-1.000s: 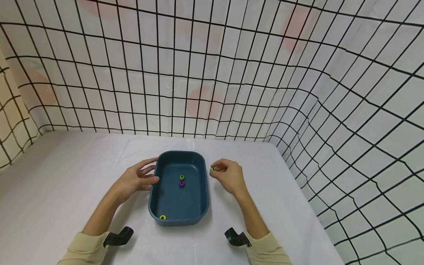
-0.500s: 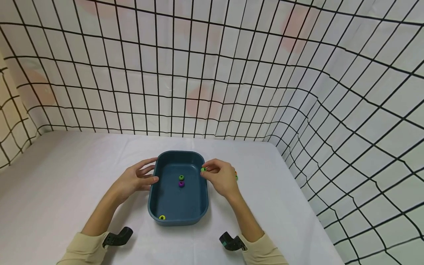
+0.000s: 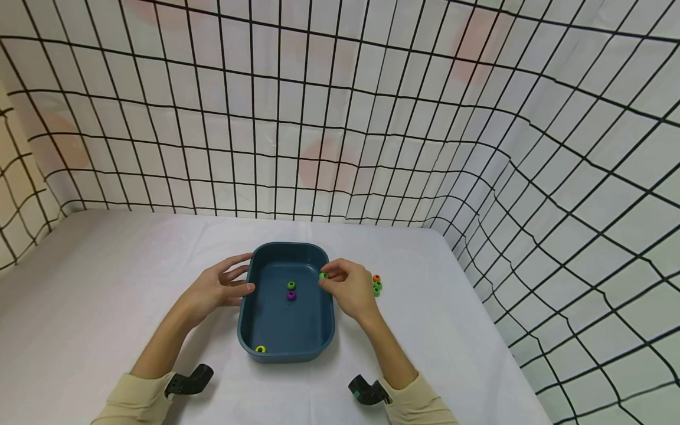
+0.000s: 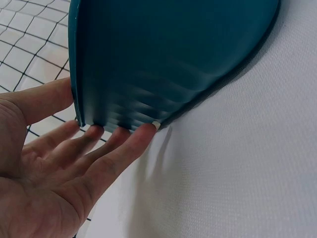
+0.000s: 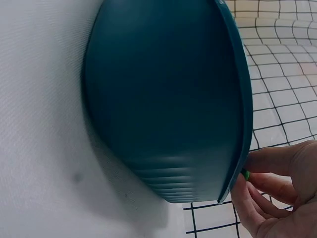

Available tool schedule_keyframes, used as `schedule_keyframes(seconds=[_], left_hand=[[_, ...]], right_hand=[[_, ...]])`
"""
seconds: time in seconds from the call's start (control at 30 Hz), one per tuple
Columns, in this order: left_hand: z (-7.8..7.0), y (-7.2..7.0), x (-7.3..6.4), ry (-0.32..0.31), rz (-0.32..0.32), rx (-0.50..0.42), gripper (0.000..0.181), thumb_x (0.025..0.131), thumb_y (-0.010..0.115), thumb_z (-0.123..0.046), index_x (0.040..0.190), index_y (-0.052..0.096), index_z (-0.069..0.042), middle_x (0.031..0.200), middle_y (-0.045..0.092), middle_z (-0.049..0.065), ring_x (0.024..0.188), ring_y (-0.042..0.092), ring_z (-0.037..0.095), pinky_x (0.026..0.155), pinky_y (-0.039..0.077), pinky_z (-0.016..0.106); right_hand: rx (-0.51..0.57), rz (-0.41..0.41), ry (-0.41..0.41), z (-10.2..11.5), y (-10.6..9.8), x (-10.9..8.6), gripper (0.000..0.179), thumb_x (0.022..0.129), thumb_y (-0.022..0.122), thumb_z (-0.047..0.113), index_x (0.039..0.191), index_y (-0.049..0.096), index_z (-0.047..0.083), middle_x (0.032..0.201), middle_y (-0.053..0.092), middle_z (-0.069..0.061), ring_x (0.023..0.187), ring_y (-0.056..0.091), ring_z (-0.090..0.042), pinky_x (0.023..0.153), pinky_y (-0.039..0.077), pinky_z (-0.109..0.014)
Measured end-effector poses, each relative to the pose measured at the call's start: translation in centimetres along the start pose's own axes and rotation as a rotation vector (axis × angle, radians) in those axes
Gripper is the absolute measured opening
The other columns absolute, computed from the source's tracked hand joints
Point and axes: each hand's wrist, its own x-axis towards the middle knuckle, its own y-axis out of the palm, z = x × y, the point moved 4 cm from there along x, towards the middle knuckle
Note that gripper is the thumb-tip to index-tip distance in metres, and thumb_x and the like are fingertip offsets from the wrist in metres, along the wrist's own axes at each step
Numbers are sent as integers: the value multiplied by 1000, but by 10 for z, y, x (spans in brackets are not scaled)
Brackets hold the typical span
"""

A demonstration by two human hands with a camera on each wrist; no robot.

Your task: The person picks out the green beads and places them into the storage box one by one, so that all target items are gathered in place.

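Observation:
A dark blue rectangular tray (image 3: 285, 356) lies on the white cloth, holding a green bead (image 3: 291, 285), a purple bead (image 3: 291, 296) and a yellow bead (image 3: 260, 349). At its left side my left hand (image 3: 215, 289) holds the tray, thumb over the rim and fingers against the outer wall. Between thumb and fingertips, my right hand (image 3: 350, 289) pinches another green bead (image 3: 323, 275) at the inner edge of the tray's right rim. The right wrist view shows only a sliver of this pinched bead (image 5: 245, 174) behind the rim.
To the right of my right hand lie an orange bead (image 3: 376, 278) and green beads (image 3: 378, 285) in a small cluster on the cloth (image 3: 425, 330). A black grid net (image 3: 319, 147) stands behind the table and along its right side.
My right hand has moved left with the green bead, from outside the tray to its right rim. The orange and green beads behind it have come into view. My left hand stays put.

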Motion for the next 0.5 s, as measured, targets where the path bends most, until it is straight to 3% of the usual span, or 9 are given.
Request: schedule_keyframes(seconds=[0.5], left_hand=[[0, 0, 0, 0, -2, 9, 78, 94, 73, -17, 160, 30, -16, 162, 32, 24, 142, 42, 48, 90, 60, 46]], right_hand=[[-27, -18, -2, -5, 2, 2, 12, 82, 81, 7, 93, 77, 8, 83, 72, -5, 73, 67, -13, 66, 57, -26]])
